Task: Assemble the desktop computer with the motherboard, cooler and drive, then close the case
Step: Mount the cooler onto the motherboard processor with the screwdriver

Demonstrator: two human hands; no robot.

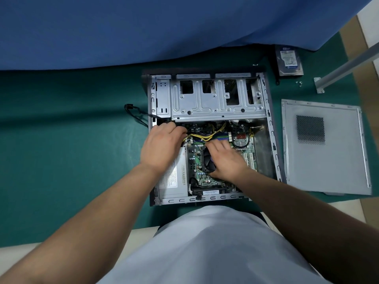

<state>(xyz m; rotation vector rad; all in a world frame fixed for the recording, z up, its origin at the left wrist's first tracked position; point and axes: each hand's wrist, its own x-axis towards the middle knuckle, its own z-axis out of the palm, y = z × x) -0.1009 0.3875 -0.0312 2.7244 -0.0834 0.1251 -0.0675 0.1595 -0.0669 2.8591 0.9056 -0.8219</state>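
Yellow wires [202,136] are crossing a green board [207,178]; grey panel [326,160] is showing a black mesh patch, lying on teal cloth [71,140].

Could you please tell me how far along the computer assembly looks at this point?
The motherboard already sits inside the open case. In hand: the right hand rests on the cooler while the left hand reaches into the yellow cables. Left: the drive lies outside on the mat, and the side panel is off beside the case.
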